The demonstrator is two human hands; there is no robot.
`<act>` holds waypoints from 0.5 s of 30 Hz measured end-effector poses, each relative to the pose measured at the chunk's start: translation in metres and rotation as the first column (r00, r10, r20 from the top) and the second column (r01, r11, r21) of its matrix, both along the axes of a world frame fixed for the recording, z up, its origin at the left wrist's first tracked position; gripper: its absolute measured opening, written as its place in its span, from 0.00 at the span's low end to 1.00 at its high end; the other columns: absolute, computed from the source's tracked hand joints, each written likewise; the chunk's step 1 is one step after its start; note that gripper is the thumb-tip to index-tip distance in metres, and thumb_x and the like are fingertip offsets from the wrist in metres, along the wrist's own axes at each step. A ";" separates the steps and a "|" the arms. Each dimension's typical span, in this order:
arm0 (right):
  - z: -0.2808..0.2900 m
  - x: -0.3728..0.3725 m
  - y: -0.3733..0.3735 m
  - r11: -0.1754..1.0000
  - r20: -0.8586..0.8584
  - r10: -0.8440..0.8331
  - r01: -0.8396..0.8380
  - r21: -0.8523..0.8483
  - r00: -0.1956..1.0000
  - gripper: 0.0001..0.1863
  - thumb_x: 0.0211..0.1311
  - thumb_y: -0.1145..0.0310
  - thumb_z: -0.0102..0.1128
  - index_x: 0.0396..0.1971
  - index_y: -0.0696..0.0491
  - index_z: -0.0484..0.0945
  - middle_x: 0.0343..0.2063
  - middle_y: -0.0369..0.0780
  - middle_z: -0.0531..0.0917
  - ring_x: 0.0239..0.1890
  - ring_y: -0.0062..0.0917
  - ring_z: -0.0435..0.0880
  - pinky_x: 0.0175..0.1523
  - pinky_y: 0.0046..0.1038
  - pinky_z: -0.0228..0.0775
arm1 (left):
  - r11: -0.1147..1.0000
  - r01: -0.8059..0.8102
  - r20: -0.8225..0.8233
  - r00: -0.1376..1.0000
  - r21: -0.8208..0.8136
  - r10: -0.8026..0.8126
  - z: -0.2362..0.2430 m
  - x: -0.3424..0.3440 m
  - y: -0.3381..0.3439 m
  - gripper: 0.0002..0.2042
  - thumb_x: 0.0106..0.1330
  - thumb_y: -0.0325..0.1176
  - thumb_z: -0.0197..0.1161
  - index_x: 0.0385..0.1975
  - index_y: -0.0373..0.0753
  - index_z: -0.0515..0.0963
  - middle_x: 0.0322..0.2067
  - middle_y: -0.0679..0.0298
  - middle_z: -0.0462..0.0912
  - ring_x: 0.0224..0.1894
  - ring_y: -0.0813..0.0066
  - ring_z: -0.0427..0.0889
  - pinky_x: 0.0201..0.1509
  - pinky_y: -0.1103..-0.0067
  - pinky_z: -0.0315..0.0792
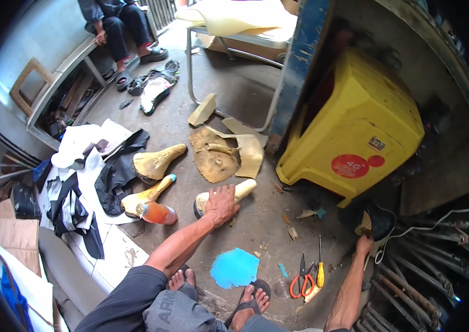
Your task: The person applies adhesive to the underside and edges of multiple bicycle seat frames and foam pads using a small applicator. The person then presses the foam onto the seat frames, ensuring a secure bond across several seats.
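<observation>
A bare foam bicycle saddle point(245, 189) lies on the floor in front of me, its nose pointing to the upper right. Over its wider back part, my left hand point(221, 205) is closed around it. Far to the right, my right hand point(364, 243) is closed at a tan piece point(364, 224) beside a round black object point(381, 222); what exactly the fingers grip is hard to make out. Two more foam saddles, one upper point(158, 160) and one lower point(148, 198), lie to the left.
A bottle of orange stuff point(157, 213) stands near my left forearm. By my feet are a blue sheet point(235, 268), orange-handled scissors point(302, 283) and a yellow-handled screwdriver point(320, 271). A yellow plastic stool point(356, 127) stands right; metal rods point(411, 288) lie beside my right arm. Another person point(121, 33) sits far left.
</observation>
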State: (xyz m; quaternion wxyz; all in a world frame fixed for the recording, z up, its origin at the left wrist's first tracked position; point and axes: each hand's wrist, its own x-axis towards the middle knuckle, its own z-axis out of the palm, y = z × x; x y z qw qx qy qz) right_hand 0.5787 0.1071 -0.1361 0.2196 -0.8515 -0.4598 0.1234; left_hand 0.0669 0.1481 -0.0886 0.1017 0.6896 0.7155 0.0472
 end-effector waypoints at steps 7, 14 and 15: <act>-0.014 -0.237 -0.203 0.674 -0.090 -0.025 -0.050 -0.737 0.996 0.39 0.71 0.37 0.42 0.73 0.47 0.59 0.73 0.42 0.61 0.76 0.31 0.55 0.75 0.41 0.48 | 1.000 -0.020 -0.082 0.996 0.014 0.021 -0.012 0.016 0.011 0.29 0.56 0.49 0.70 0.54 0.40 0.71 0.47 0.57 0.79 0.52 0.58 0.79 0.53 0.57 0.66; 0.000 -0.025 0.083 0.996 -0.131 0.074 -0.079 -0.040 0.989 0.27 0.68 0.46 0.49 0.58 0.49 0.74 0.60 0.45 0.75 0.68 0.33 0.68 0.69 0.37 0.59 | 0.963 -0.090 0.016 0.996 0.254 0.089 0.000 -0.014 -0.034 0.37 0.63 0.52 0.65 0.66 0.35 0.63 0.57 0.47 0.70 0.61 0.48 0.70 0.63 0.47 0.61; 0.004 -0.004 0.098 0.995 -0.143 0.095 -0.094 0.015 0.985 0.26 0.68 0.48 0.50 0.56 0.50 0.76 0.58 0.45 0.77 0.67 0.33 0.70 0.69 0.36 0.60 | 0.951 -0.081 0.119 0.992 0.299 0.047 0.007 -0.009 -0.042 0.34 0.62 0.48 0.66 0.64 0.34 0.64 0.57 0.45 0.70 0.62 0.46 0.69 0.65 0.49 0.62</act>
